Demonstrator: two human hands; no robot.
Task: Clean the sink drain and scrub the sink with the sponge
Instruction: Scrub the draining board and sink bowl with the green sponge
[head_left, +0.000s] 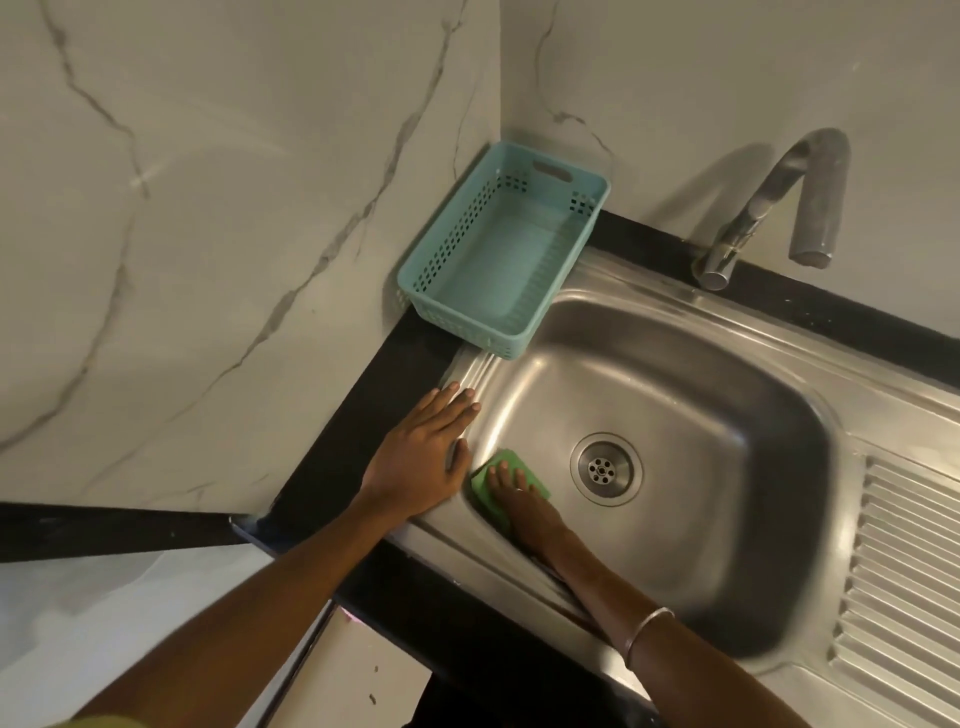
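A stainless steel sink (691, 415) fills the middle right, with a round drain (605, 468) in its floor. My right hand (519, 504) is down in the basin and presses a green sponge (498, 467) against the left part of the floor, just left of the drain. Its fingers lie flat across the sponge's top. My left hand (421, 457) rests palm down on the sink's left rim and the black counter, fingers spread, holding nothing.
An empty teal plastic basket (415, 280) stands in the corner, overhanging the sink's back left rim. A curved metal tap (779, 202) rises behind the basin. A ribbed draining board (904, 577) lies to the right. Marble walls close off the left and back.
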